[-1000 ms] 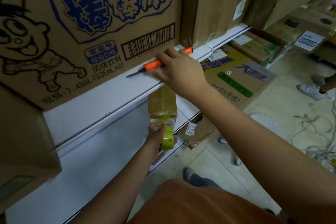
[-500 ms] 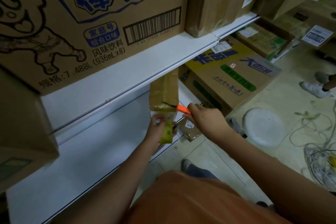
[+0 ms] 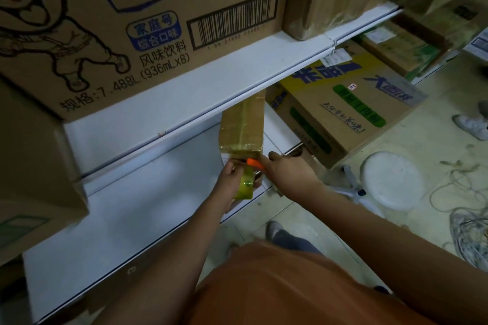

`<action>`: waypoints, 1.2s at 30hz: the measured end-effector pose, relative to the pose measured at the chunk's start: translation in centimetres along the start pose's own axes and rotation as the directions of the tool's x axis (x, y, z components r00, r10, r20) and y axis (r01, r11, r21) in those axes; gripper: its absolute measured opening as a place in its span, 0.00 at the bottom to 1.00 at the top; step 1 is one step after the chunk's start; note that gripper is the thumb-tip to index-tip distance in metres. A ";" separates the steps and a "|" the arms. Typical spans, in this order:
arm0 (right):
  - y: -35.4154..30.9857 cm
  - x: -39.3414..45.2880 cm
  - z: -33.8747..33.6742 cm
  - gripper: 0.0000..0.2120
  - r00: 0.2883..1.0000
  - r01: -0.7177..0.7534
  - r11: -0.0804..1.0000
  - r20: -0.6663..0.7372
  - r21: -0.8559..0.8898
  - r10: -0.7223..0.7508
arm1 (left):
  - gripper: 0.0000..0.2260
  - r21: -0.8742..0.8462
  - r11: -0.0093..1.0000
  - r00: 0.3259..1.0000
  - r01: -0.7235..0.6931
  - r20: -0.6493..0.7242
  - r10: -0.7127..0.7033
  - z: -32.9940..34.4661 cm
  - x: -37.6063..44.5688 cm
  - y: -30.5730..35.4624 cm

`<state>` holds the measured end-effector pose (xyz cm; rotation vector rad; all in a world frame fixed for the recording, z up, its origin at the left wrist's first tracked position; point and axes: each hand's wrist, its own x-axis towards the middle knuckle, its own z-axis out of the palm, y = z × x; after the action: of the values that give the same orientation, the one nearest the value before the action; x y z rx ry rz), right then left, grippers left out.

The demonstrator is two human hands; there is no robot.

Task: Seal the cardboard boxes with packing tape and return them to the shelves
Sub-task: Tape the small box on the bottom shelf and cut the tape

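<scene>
Shelf-side, left hand (image 3: 229, 175) grips tape roll (image 3: 245, 187); right hand (image 3: 287, 173) pinches orange cutter (image 3: 254, 163)

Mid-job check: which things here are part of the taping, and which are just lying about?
In use:
- small brown tape-wrapped cardboard box
- yellowish roll of packing tape, in left hand
- orange-handled cutter, in right hand

Lying about:
- round white stool
- tangled cables
- yellow printed carton
</scene>
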<state>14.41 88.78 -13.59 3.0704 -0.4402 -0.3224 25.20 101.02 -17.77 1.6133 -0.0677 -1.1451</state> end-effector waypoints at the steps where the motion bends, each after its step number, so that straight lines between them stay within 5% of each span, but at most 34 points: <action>1: 0.1 0.1 0.0 0.29 1.000 -0.007 1.000 0.022 -0.005 0.007 | 0.11 0.000 1.000 1.000 -0.002 0.007 0.002 0.0 0.1 -0.1; 5: 0.2 -0.4 -0.1 0.37 0.994 -0.077 0.995 0.068 -0.061 0.081 | 0.11 0.031 0.999 0.999 -0.026 0.038 0.025 0.2 0.3 0.1; 19: -0.6 -1.3 -0.8 0.32 0.976 -0.197 0.978 0.085 -0.075 0.203 | 0.09 0.158 0.985 0.995 -0.074 -0.050 0.083 -0.2 1.3 0.9; 23: 2.0 -2.9 -1.0 0.28 0.954 -0.296 0.955 0.052 -0.020 0.296 | 0.11 0.177 0.984 0.990 -0.028 -0.129 0.051 -2.9 4.2 -3.9; 28: 3.9 -3.8 0.8 0.26 0.979 0.003 1.000 -0.203 -0.020 -0.007 | 0.17 0.107 0.994 0.995 0.000 -0.101 0.011 -4.8 7.8 -8.8; 31: 4.7 -2.5 0.9 0.24 0.942 0.018 0.987 -0.335 0.157 0.036 | 0.13 0.139 0.987 0.990 -0.083 -0.103 0.098 -3.0 4.5 -4.2; 36: 6.2 0.3 1.8 0.27 0.942 -0.004 0.959 -0.319 0.285 0.099 | 0.04 0.074 0.988 0.987 -0.135 -0.075 0.141 -1.2 1.2 -0.1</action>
<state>12.55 82.74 -15.11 3.2802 -0.5925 0.2839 26.59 101.29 -18.68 1.6865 -0.1660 -0.9801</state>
